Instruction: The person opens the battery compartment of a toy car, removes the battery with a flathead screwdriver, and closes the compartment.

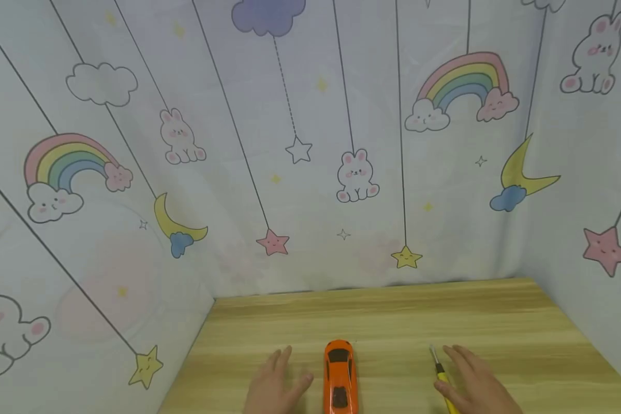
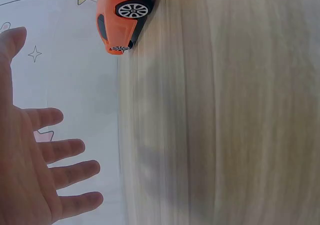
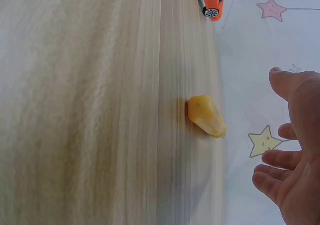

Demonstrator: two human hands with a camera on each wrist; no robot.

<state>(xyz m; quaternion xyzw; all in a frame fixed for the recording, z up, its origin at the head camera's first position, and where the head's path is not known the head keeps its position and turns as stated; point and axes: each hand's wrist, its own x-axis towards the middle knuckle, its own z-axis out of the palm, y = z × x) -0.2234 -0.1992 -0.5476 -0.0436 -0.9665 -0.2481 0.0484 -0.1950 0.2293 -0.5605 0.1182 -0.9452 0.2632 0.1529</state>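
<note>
An orange toy car (image 1: 340, 376) stands on the wooden table, its length running away from me. Left of it my left hand (image 1: 276, 384) has its fingers spread and holds nothing; in the left wrist view the hand (image 2: 37, 170) hovers over the tabletop with straight fingers. To the right lies a screwdriver (image 1: 441, 376) with a yellow handle and a metal shaft pointing away. My right hand (image 1: 478, 382) is just right of it, thumb overlapping the handle in the head view. The right wrist view shows the handle (image 3: 205, 116) apart from the relaxed fingers of that hand (image 3: 300, 155).
The wood-grain table (image 1: 383, 310) ends at a pale back wall cloth (image 1: 315, 264) printed with rainbows, rabbits, stars and moons. Similar printed cloth walls stand on the left (image 1: 98, 259) and the right (image 1: 595, 172).
</note>
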